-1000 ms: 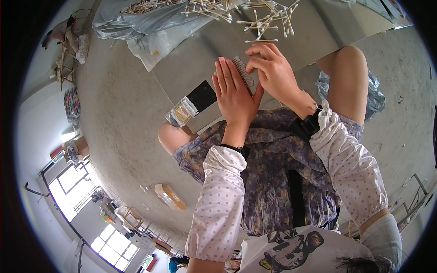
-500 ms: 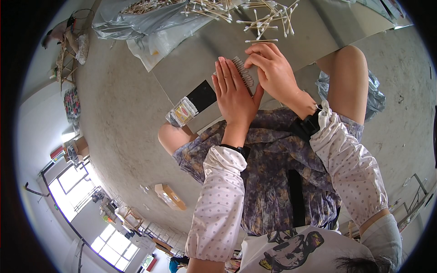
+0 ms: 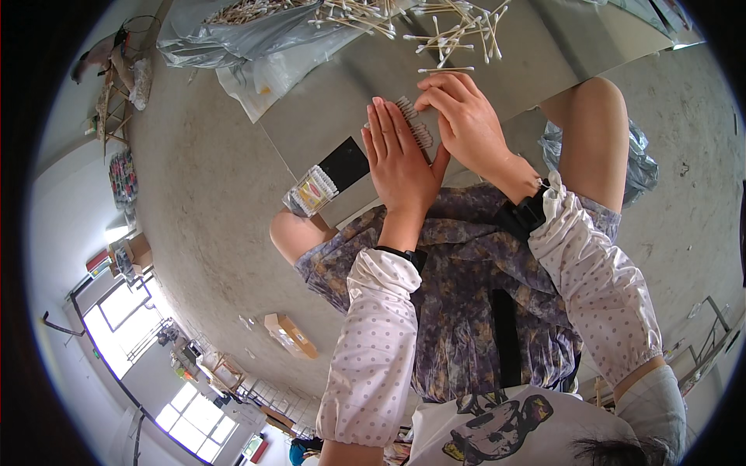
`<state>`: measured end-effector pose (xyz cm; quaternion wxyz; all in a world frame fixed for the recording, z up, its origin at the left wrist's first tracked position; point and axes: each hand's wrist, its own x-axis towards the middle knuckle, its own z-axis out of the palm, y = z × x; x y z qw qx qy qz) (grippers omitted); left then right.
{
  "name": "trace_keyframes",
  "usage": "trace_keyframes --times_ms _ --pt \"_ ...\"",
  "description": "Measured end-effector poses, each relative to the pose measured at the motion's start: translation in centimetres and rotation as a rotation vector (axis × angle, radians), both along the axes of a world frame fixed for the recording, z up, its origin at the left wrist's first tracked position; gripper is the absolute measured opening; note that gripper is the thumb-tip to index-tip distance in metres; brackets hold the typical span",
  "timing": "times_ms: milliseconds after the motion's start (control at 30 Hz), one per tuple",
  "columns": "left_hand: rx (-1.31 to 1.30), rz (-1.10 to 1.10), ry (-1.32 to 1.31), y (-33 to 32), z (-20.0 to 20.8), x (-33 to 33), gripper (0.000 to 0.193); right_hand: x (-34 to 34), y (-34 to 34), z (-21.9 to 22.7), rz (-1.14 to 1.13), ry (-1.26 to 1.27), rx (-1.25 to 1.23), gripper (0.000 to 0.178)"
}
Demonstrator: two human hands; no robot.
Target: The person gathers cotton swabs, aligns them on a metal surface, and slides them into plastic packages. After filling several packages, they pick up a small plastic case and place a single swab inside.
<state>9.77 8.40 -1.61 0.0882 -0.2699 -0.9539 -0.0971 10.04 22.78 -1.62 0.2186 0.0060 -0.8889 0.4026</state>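
Observation:
My left hand point(image 3: 400, 163) lies flat with its fingers stretched out, partly covering a row of cotton swabs point(image 3: 420, 132) on the grey table. The swab ends stick out side by side along its right edge. My right hand point(image 3: 470, 124) is curled just right of the row, its bent fingertips at the upper swab ends. Whatever those fingers may pinch is too small to make out. Left of my left hand is a black flat piece point(image 3: 346, 165), with a clear pack of cotton swabs point(image 3: 315, 190) at its lower end.
Loose cotton swabs point(image 3: 458, 35) lie scattered at the table's far side. A grey plastic bag point(image 3: 233, 50) full of swabs stands at the far left over a clear plastic sheet point(image 3: 260, 85). An opened cardboard box point(image 3: 290, 336) rests on the concrete floor.
The right hand's fingertips have shifted very slightly left along the swab ends. My left hand stays in place.

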Motion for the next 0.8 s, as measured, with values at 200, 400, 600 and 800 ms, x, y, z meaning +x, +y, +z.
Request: trace_keyframes --times_ms 200,400,600,800 --pt "-0.009 0.001 -0.004 0.02 0.0 -0.06 0.089 0.01 0.06 -0.05 0.009 0.01 0.036 0.022" --pt "-0.011 0.002 0.001 -0.02 -0.05 -0.03 0.089 0.0 -0.03 -0.25 0.024 -0.008 0.047 0.024" --pt "-0.005 -0.002 0.002 -0.03 -0.05 0.02 0.089 0.03 -0.11 -0.41 0.012 0.006 0.068 0.03" --pt "0.003 -0.001 -0.004 -0.09 -0.07 -0.01 0.089 0.12 -0.03 -0.26 0.025 -0.033 0.102 0.029"
